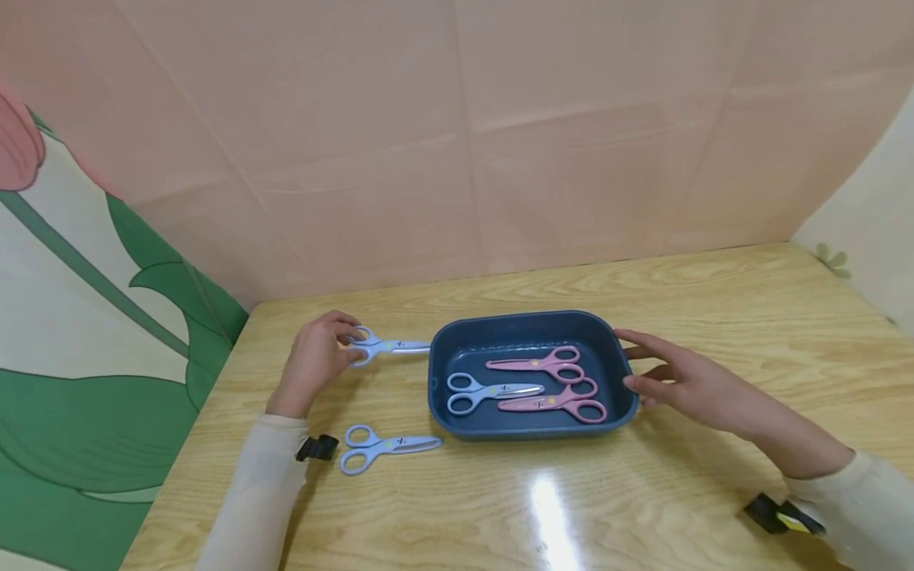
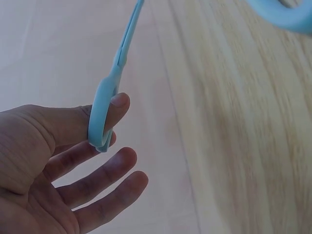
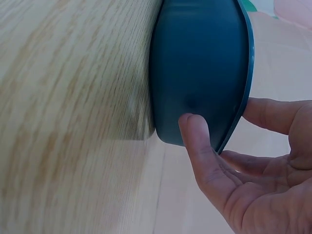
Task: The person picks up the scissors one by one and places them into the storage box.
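Observation:
My left hand (image 1: 312, 365) pinches light-blue scissors (image 1: 389, 346) by the handle loops, left of a dark-blue plastic box. In the left wrist view the thumb overlaps a loop of these scissors (image 2: 101, 109) and the other fingers spread below. The blades are closed and point right, their tip at the left rim of the box (image 1: 535, 318). My right hand (image 1: 685, 383) touches the right end of the box with fairly straight fingers; in the right wrist view its thumb (image 3: 196, 131) lies against the outer wall.
Inside the box lie light-blue scissors (image 1: 493, 391), pink scissors (image 1: 543, 363) and a second pink pair (image 1: 553, 403). Other light-blue scissors (image 1: 391, 446) lie on the wood-grain table (image 1: 471, 507), left of the box's near corner. A pink sheet-covered wall (image 1: 457, 159) rises behind.

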